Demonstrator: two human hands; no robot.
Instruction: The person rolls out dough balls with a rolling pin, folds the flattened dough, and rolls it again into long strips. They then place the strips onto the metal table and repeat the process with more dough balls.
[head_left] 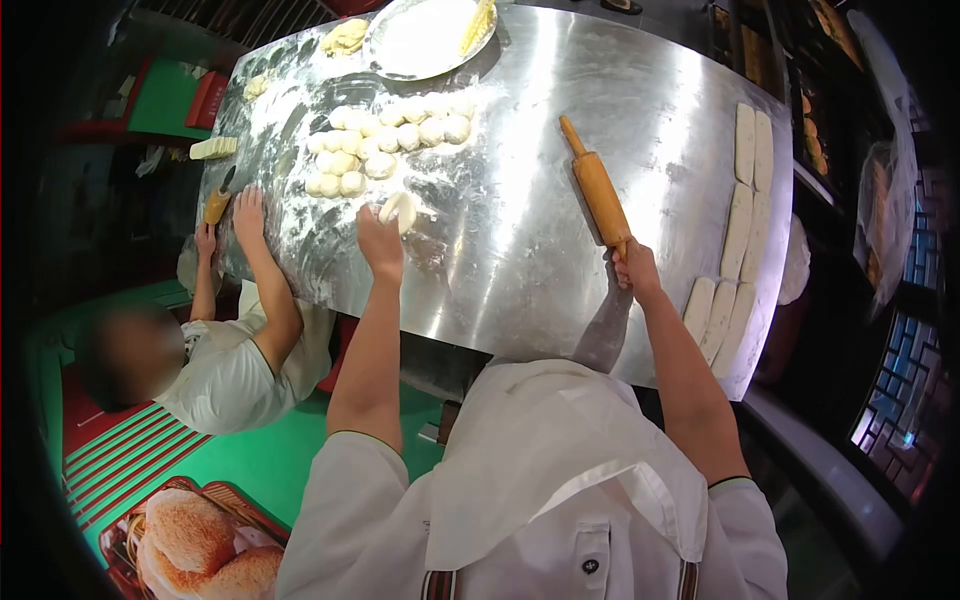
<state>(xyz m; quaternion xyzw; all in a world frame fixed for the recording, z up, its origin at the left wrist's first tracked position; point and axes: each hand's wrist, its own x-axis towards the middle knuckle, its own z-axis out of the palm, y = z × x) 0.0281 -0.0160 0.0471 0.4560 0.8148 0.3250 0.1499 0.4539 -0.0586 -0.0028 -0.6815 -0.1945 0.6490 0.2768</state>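
My right hand (637, 268) is closed round the near handle of a wooden rolling pin (600, 195), which lies slanted over the steel table. My left hand (380, 240) pinches the edge of a flattened round of dough (401, 211) on the floured part of the table. Just beyond that hand, several pale dough balls (380, 140) sit close together in rows.
Long dough strips (742, 225) line the table's right edge. At the back stands a large round pan (410, 45) of white powder, beside a dough lump (345, 38). On the left, a co-worker (235, 355) leans at the steel table (510, 270), holding a scraper (216, 205).
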